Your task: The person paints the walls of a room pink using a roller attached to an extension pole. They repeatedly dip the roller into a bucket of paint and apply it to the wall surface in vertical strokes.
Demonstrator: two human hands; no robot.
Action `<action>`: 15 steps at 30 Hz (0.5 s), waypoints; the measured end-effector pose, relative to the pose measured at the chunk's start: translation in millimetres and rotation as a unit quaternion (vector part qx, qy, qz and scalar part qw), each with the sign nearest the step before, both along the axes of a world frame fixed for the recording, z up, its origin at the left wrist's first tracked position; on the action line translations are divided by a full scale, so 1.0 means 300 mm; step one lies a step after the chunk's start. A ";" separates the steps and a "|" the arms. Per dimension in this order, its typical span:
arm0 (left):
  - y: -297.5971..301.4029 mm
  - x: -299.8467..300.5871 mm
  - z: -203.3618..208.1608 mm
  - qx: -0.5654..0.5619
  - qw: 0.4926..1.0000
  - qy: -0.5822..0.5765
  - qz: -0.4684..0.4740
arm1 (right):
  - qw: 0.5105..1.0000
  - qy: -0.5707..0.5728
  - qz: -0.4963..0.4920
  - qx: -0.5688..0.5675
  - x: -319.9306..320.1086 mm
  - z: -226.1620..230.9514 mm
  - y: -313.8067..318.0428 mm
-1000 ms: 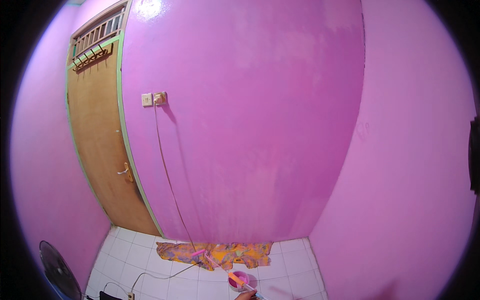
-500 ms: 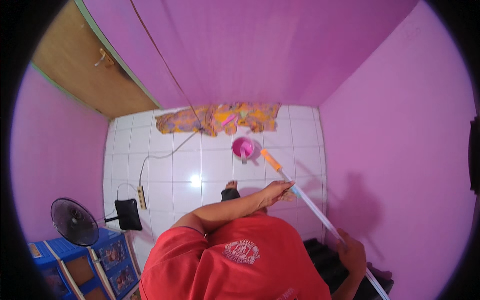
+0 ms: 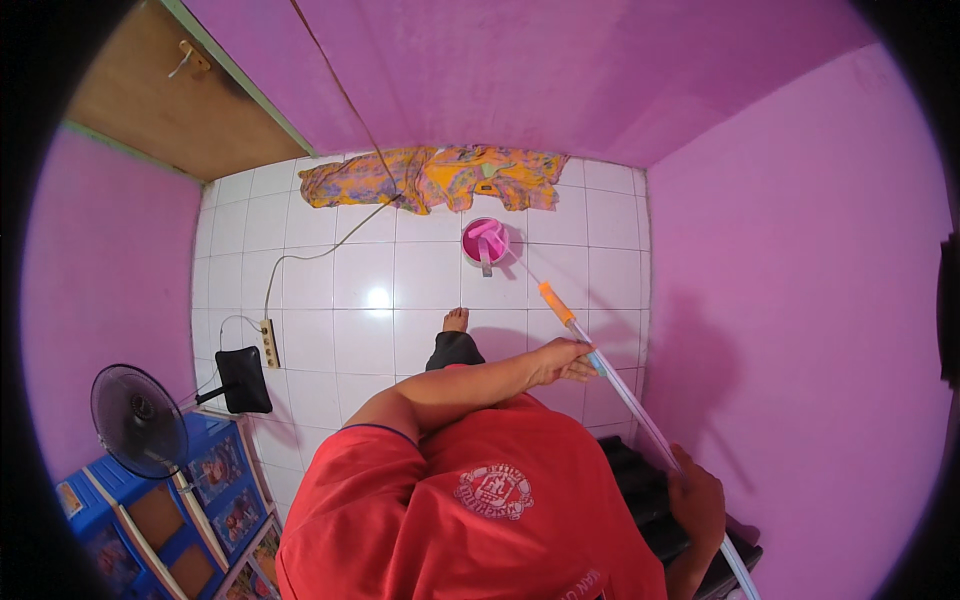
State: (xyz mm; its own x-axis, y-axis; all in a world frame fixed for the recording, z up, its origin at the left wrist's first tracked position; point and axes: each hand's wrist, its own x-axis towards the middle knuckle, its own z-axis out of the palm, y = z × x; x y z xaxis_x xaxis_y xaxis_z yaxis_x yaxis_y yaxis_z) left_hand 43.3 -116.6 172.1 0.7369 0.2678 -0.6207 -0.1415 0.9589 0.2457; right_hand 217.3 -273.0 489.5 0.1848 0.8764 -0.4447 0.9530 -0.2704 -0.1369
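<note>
- We see glossy pink-purple walls [image 3: 480, 80] rising at 12, 3 and 9 o'clock around the floor.
- Below us, the floor [image 3: 430, 280] is smooth white square tile with thin dark joints.
- At 10 to 11 o'clock stands a flat brown door [image 3: 150, 95], edged in green.
- Our long, slim roller pole [image 3: 640, 410] slants from 5 o'clock up toward the bucket, with an orange grip sleeve near its upper end.
- At 12 o'clock, a rumpled orange-and-purple cloth [image 3: 430, 180] lies along the wall's foot.
- Just below the cloth sits the round bucket [image 3: 467, 246], pink inside; tile runs from its rim to the right wall.
- Our right hand [image 3: 697, 495] wraps the pole between 4 and 5 o'clock; our left hand [image 3: 563, 362] grips it at 4.
- The pink roller head [image 3: 484, 228] lies within the bucket's rim.
</note>
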 end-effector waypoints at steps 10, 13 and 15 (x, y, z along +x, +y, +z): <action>0.012 -0.044 -0.227 -0.015 0.993 0.115 -0.036 | 0.996 -0.006 0.011 -0.083 -0.126 -0.219 0.056; 0.000 -0.087 -0.300 -0.014 0.991 0.134 0.009 | 0.994 -0.005 -0.016 -0.108 -0.197 -0.301 0.067; -0.014 -0.105 -0.350 -0.010 0.990 0.134 0.033 | 0.992 0.005 -0.038 -0.122 -0.235 -0.353 0.074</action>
